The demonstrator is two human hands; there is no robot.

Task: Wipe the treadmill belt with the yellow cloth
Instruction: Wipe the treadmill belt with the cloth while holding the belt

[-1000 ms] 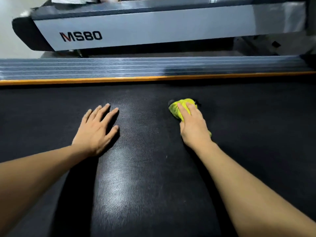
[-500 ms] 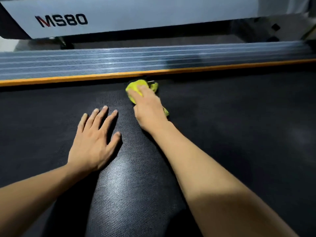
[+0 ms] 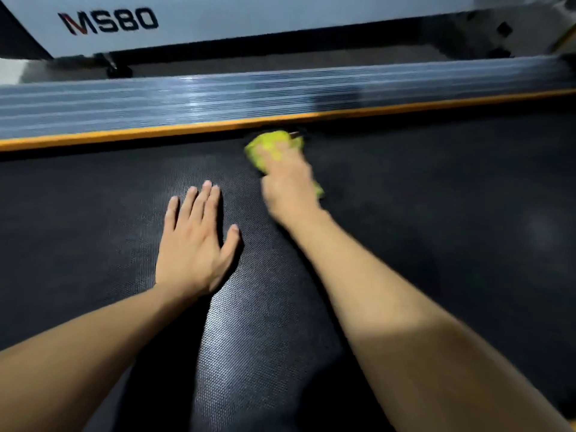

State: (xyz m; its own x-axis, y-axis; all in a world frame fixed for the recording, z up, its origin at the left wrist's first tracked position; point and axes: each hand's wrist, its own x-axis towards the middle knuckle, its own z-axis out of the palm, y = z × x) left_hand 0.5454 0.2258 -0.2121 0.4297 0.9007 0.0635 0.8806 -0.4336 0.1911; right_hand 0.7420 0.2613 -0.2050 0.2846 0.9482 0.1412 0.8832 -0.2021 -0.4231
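The left hand (image 3: pixel 194 244) lies flat on the treadmill belt (image 3: pixel 436 229), palm down, fingers (image 3: pixel 199 204) slightly spread and holding nothing; it appears to serve as a brace for the person's weight. To its right, the right hand (image 3: pixel 288 185) presses the yellow cloth (image 3: pixel 274 145) against the belt. This hand is motion-blurred, so the exact set of its fingers cannot be told; they seem laid over the bunched cloth rather than pinching it. The cloth sits at the far edge of the belt, just beside the orange trim strip (image 3: pixel 187 127), with the ribbed grey side rail (image 3: pixel 218 101) beyond it and the housing marked MS80 (image 3: pixel 109 21) behind.

Step in hand: a wiping stroke at the belt's far margin. The wipe looks only partly complete, since wide areas right of the cloth remain to be covered. The next move likely calls for drawing the cloth along or back across the belt under steady downward pressure, keeping it flat against the textured surface and clear of the gap at the trim.
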